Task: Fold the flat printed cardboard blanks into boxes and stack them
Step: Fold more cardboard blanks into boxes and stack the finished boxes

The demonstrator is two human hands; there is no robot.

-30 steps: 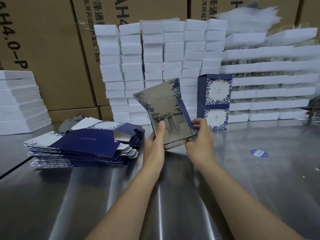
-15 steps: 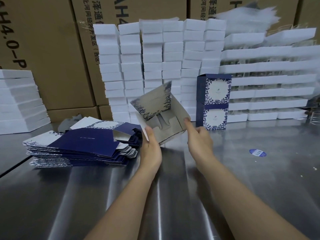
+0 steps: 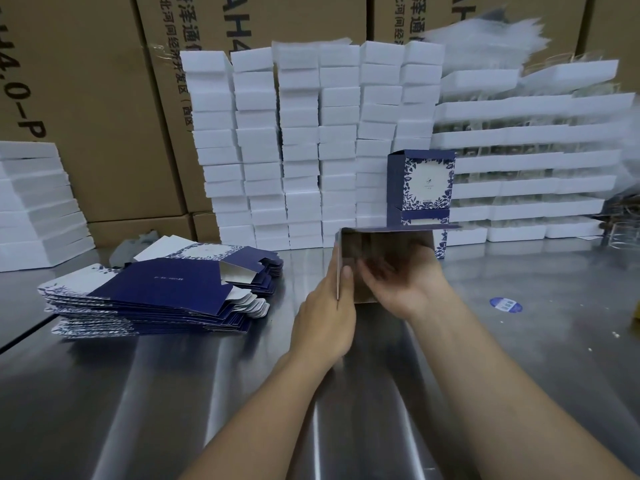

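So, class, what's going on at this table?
A person is folding a half-formed box at a steel table. The left hand grips its side wall; the right hand, blurred, reaches inside. A pile of flat blanks lies at the left, and two finished boxes stand stacked behind.

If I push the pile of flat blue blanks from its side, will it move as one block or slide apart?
Likely it slides apart: the pile of flat blanks lies fanned, edges offset. The printed faces look smooth, so sheets probably slip. On the shiny steel table the bottom may glide too.
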